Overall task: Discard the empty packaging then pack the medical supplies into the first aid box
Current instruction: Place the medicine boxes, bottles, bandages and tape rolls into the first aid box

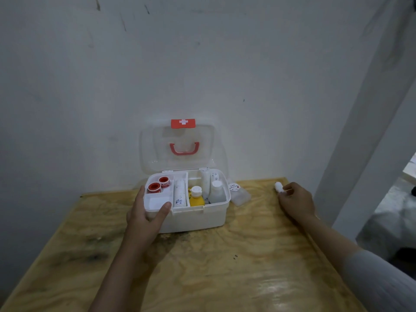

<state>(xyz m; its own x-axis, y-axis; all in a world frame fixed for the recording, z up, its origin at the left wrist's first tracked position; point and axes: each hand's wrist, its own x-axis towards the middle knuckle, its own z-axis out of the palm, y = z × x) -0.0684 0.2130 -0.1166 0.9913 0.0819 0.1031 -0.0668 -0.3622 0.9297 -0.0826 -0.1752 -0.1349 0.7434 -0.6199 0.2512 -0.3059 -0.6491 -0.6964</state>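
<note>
First aid box (pixel 193 218), white, clear lid raised, is gripped at its front corner by the left hand (pixel 144 216); a small white roll (pixel 278 187) is pinched in the right hand (pixel 296 202), well apart.

A plywood tabletop (pixel 225 266) with dark stains stands against a scuffed white wall (pixel 202 64). At right a white pillar (pixel 364 131); light is dim.

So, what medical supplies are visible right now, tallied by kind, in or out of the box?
Red tape rolls: 2
Yellow bottle: 1
White bottle: 1
Clear bottle on table: 1
White roll in right hand: 1
Total: 6; other white items in the box are unclear.
</note>
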